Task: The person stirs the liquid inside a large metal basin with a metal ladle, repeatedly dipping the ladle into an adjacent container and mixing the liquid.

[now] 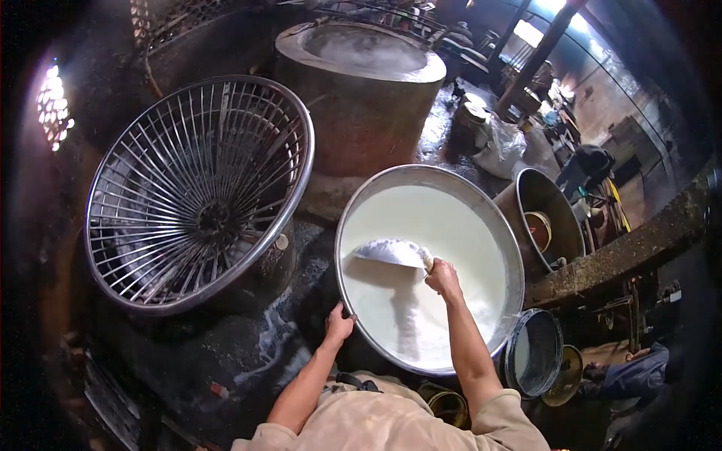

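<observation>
A wide round metal vat [514, 252] holds white liquid [451, 218], with some foam toward its lower right. My right hand [443, 279] is closed round the short handle of a scoop [391, 252]. White foamy stuff covers the scoop, which is over the liquid left of my hand and casts a shadow below it. My left hand [340, 323] is at the vat's lower left rim, its fingers closed on the edge.
A large slatted metal basket [304, 161] stands at the left. Behind the vat is a steaming round cauldron [361, 128]. To the right are a metal drum [565, 218], a dark bucket [558, 342] and a wooden beam [639, 244]. Another person [638, 372] is at the lower right.
</observation>
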